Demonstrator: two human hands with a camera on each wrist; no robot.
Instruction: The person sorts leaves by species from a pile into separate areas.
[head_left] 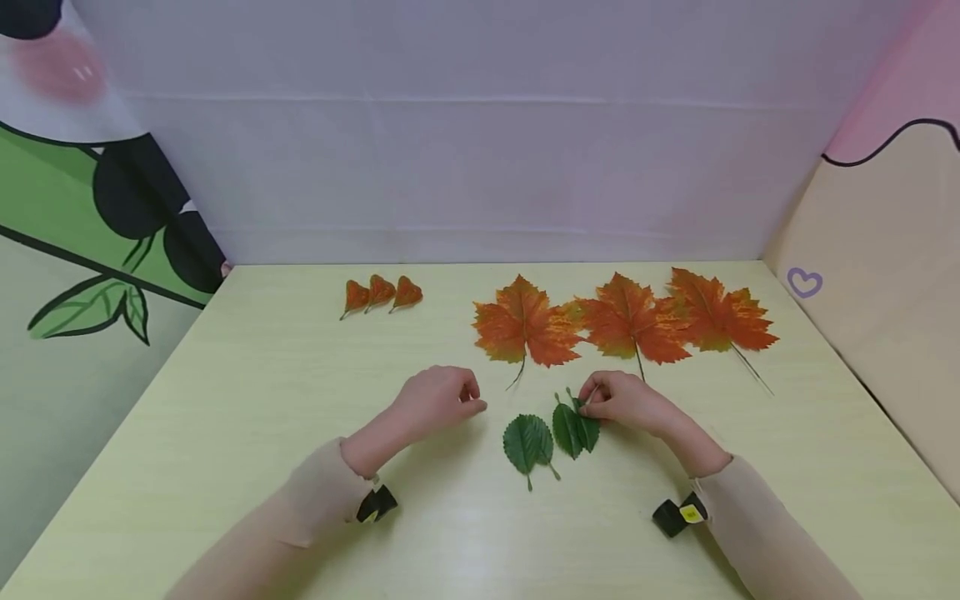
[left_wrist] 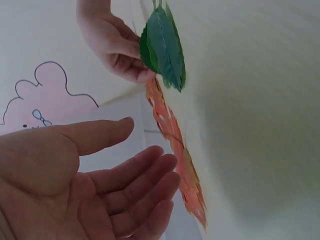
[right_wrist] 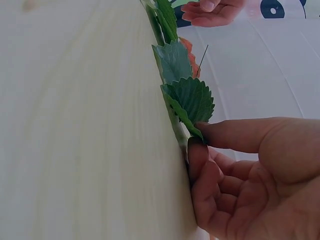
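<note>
Green leaf (head_left: 590, 437) is pinched between the thumb and fingertip of your right hand (head_left: 624, 402), near its edge; whether the stem is caught too is hard to tell. It looks thin, light and bendy, so a gentle grip at edge or stem should avoid creasing it. Overlapping it at nine o'clock is a second green leaf (head_left: 566, 432); beyond lies another green pair (head_left: 519, 443). Your left hand (head_left: 444, 395), relaxed and bare, hovers past that. Maple leaves (head_left: 628, 318) spread from eleven to two; small orange leaves (head_left: 382, 290) lie at ten.
</note>
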